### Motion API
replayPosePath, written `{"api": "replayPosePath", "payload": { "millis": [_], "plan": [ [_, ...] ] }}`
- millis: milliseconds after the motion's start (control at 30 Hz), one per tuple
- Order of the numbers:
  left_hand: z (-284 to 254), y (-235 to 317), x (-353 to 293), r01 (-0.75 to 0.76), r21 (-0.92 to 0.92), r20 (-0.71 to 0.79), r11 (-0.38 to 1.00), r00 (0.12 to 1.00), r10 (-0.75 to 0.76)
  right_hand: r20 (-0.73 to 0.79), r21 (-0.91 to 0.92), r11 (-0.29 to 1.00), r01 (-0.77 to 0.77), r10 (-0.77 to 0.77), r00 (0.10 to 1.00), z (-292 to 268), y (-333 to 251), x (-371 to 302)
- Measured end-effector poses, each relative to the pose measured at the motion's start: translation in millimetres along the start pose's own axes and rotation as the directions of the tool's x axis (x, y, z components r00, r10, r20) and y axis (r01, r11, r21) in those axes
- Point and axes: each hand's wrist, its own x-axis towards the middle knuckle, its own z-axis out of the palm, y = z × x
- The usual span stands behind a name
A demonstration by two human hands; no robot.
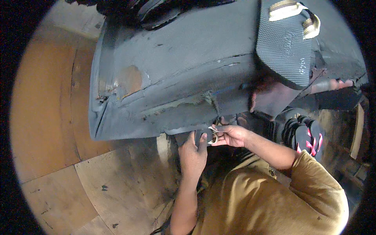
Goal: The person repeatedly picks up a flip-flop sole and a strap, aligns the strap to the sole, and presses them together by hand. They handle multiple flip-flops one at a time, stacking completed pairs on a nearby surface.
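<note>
Low in front of me, at the near edge of a dark padded bench [184, 43], my left hand [192, 154] pinches a small dark flip-flop [203, 136] between thumb and fingers. Its pale strap [213, 135] forms a loop on the right side. Thumb and fingers of my right hand [234, 136] close on that strap. Most of the sole is hidden behind my hands and in shadow. On the bench top at the right lies a larger dark textured sole [282, 47] with a cream and brown striped strap [288, 10].
Black flip-flops with pink straps [313, 143] stand stacked to the right of my right forearm. Dark items [160, 13] lie at the bench's far edge. The bench cover is torn along its front. Brown boards [47, 105] cover the floor at left.
</note>
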Motion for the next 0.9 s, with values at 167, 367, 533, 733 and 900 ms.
{"api": "replayPosePath", "payload": {
  "millis": [167,367,533,733,900],
  "plan": [
    [-14,10,-10,0.051,-0.081,-0.093,0.995,0.994,-0.058,0.246,-0.109,0.993,-0.034,0.060,0.967,3,-10,-9],
    [-39,32,-36,-0.038,-0.176,-0.132,0.984,0.991,0.015,0.224,-0.168,0.986,-0.014,0.052,0.973,29,-7,-22],
    [-57,46,-58,0.025,-0.060,-0.150,0.998,0.988,-0.034,0.212,-0.104,0.995,0.005,0.017,0.977,51,5,-47],
    [-73,41,-115,0.042,-0.015,-0.162,0.999,0.986,-0.044,0.303,-0.017,0.996,0.082,-0.073,0.950,75,28,-75],
    [-72,1,-170,-0.058,-0.101,-0.026,0.993,0.998,0.056,0.313,-0.207,0.962,0.176,-0.106,0.944,76,43,-84]
  ]
}}
